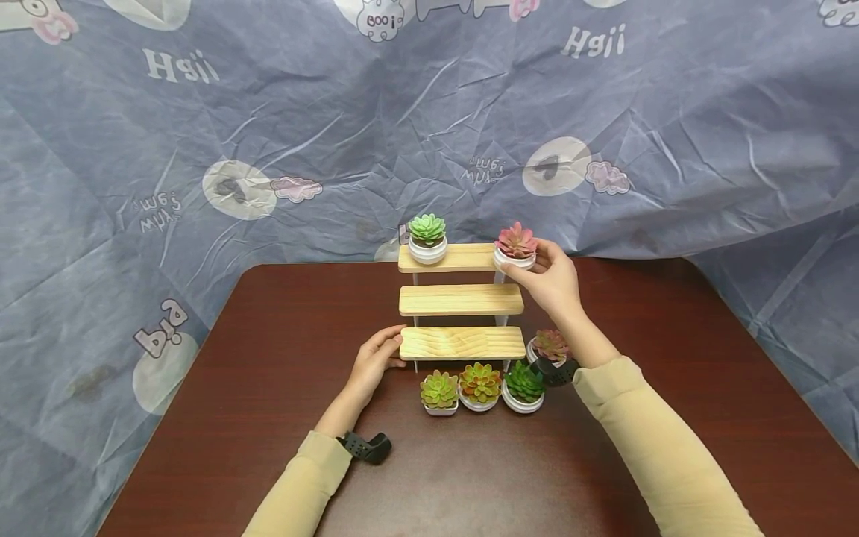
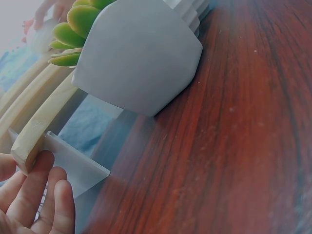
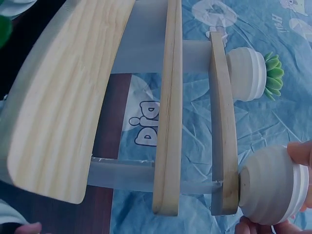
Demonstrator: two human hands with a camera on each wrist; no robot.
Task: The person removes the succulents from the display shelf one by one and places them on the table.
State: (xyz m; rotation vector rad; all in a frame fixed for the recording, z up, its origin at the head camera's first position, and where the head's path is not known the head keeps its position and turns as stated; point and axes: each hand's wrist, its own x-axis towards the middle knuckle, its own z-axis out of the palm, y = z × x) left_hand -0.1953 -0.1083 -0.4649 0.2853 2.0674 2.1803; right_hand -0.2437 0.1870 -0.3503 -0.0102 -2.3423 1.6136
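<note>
A three-tier wooden shelf (image 1: pixel 461 343) with clear side supports stands on the table. My right hand (image 1: pixel 552 280) grips a white pot with a pink succulent (image 1: pixel 517 242) at the right end of the top tier; in the right wrist view the white pot (image 3: pixel 273 185) is at the board's end, between thumb and fingers. A light green succulent (image 1: pixel 427 237) stands on the top tier's left end. My left hand (image 1: pixel 371 363) holds the left end of the lowest board, and in the left wrist view its fingers (image 2: pixel 43 168) touch the board's end (image 2: pixel 29 146).
In front of the shelf stand a yellow-green succulent (image 1: pixel 440 392), an orange-green one (image 1: pixel 479 385) and a dark green one (image 1: pixel 524 384). A reddish one (image 1: pixel 549 347) stands to their right, partly behind my right wrist strap. A grey-blue printed cloth (image 1: pixel 376 134) hangs behind the brown table (image 1: pixel 268 335).
</note>
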